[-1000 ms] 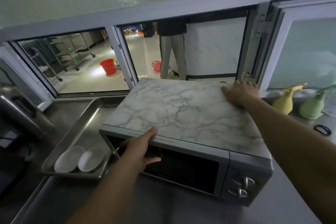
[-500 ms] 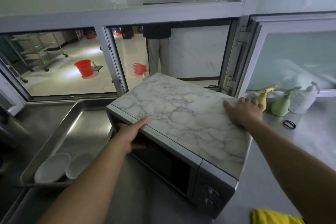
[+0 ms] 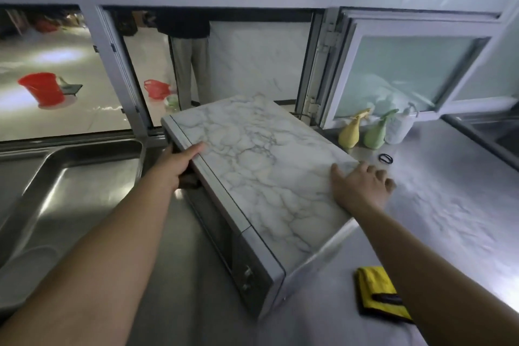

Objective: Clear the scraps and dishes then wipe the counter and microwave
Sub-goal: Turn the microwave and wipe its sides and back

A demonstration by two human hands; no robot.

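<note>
Nearest the viewer, a folded yellow microfibre cloth with a dark edge (image 3: pixel 377 293) lies on the brushed stainless-steel desk (image 3: pixel 449 205), just beside the right forearm and unused. The box-shaped silver microwave with a marble-patterned top (image 3: pixel 261 174) sits on the desk at a skewed angle, its control-knob corner pointing toward the viewer. The left hand (image 3: pixel 179 161) grips the upper front edge near the far corner, thumb on top and fingers curled underneath. The right hand (image 3: pixel 362 187) lies flat and relaxed on the top's right rear edge, fingertips reaching over it. Risk, in my judgement: the left grip appears to sit at the door's top edge, so a pull could swing the door open rather than turn the body. The flat right hand has no real purchase and may slip on the smooth top. To the left, a stainless-steel tray (image 3: pixel 70 177) lies close to the swing path. Farther back, the yellow and green spray bottles (image 3: pixel 362 132) and a black ring (image 3: pixel 385 158) stand near the rear corner and could be knocked.
</note>
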